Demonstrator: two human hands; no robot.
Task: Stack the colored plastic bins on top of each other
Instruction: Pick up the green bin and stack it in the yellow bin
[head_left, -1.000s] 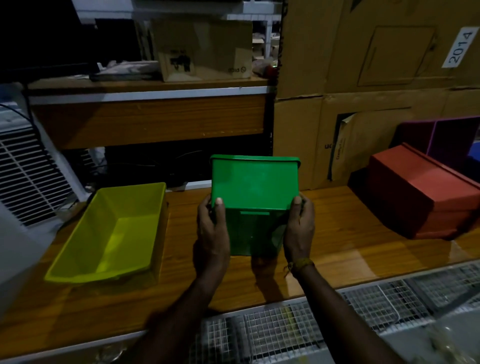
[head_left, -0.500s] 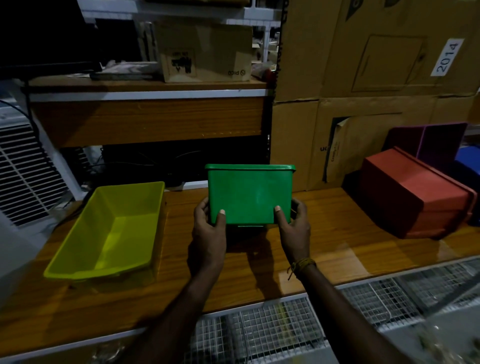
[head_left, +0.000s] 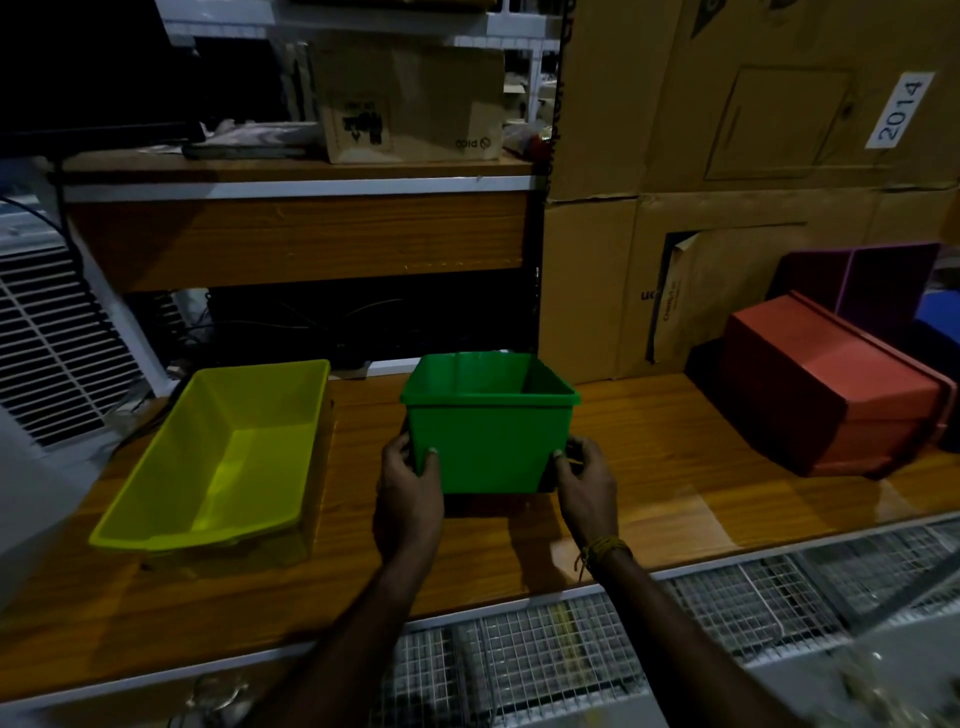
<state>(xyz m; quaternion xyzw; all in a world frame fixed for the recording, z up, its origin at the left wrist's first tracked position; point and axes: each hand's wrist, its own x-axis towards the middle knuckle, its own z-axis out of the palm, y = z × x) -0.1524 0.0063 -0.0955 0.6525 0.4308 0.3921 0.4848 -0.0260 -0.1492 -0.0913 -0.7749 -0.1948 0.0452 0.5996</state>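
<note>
Nearest, the green bin (head_left: 488, 431) is held by two hands, the left hand (head_left: 410, 483) curled on one low corner and the right hand (head_left: 584, 483) curled on the other, so it can be kept steady, mouth up, on the wooden tabletop (head_left: 649, 483). One yellow bin (head_left: 218, 457) is seen just beside it, open and ready, perhaps to be stacked into. Farther right, one red bin (head_left: 831, 395) is lying tipped over. Behind it, one purple bin (head_left: 872, 280) and a bit of blue (head_left: 940, 317) are seen

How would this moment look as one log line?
both hands: left hand, right hand grip green bin | upright | yellow bin beside
</note>
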